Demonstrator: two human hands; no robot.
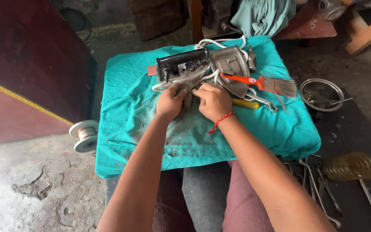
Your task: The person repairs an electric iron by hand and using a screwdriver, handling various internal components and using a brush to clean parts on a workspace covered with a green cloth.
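a teal cloth [254, 129] covers the worktop. near its far edge lies an opened iron [202, 66] with white cord. just before it, left hand [169, 102] and right hand [213, 101] both pinch a small dark metal part [188, 98].

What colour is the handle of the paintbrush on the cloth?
Orange-red, seen in the head view: paintbrush handle.
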